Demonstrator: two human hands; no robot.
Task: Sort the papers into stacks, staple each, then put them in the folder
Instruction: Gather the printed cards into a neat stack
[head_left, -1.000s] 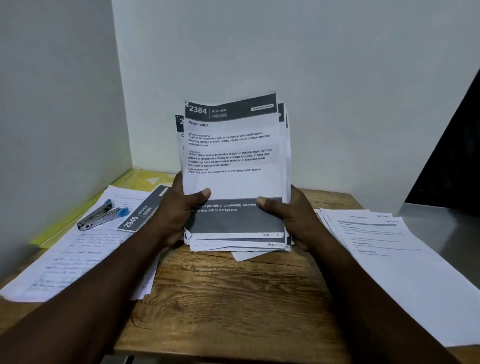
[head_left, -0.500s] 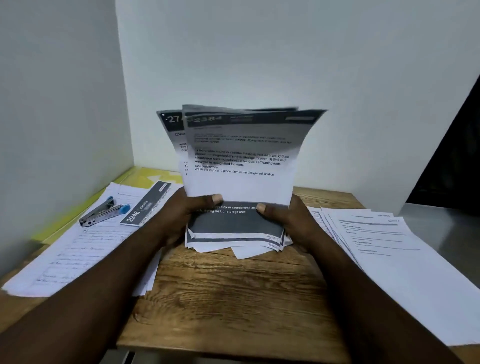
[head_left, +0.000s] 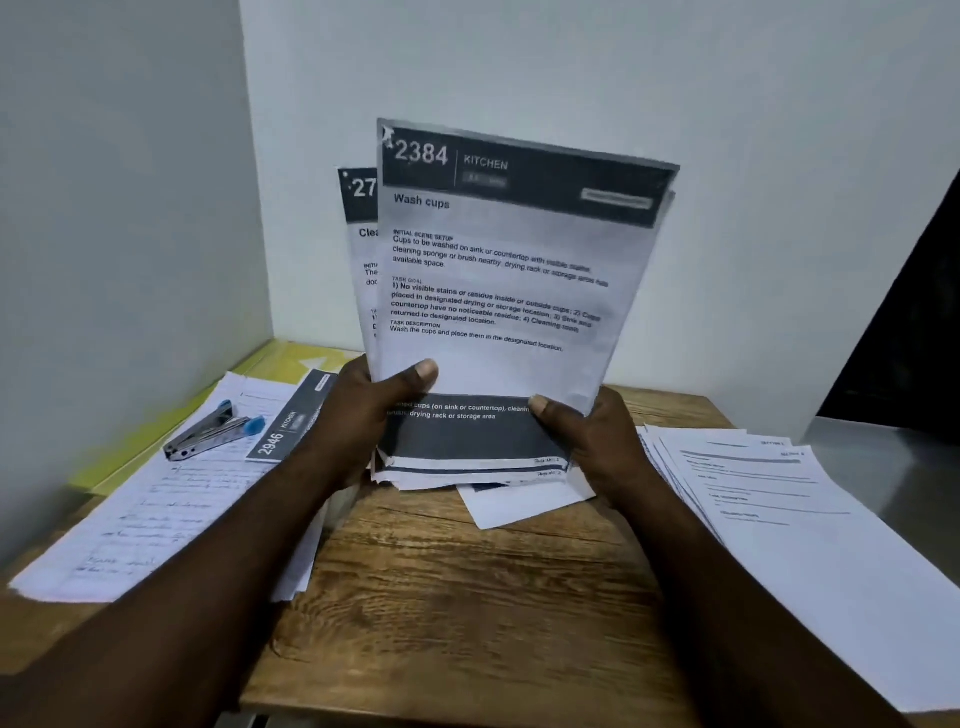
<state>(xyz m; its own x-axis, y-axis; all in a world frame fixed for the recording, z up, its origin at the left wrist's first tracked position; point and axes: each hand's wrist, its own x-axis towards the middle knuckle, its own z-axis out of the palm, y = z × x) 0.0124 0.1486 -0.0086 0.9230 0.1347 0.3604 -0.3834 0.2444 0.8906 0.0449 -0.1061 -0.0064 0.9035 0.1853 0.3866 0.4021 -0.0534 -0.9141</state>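
Your left grip and right grip clasp the upright dark-banded white paper sheaf at 12 o'clock, probably to square its edges.

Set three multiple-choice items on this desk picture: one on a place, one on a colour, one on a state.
1. Where does the stapler lie?
A. on the handwritten sheets
B. on bare wood
C. on the typed stack

2. What colour is the folder?
A. red
B. yellow
C. black

3. How is the paper bundle held?
A. lying flat
B. in one hand
C. upright in both hands

1 A: it rests on written pages.
2 B: its yellow edge shows behind the sheets.
3 C: left hand and right hand grip it.
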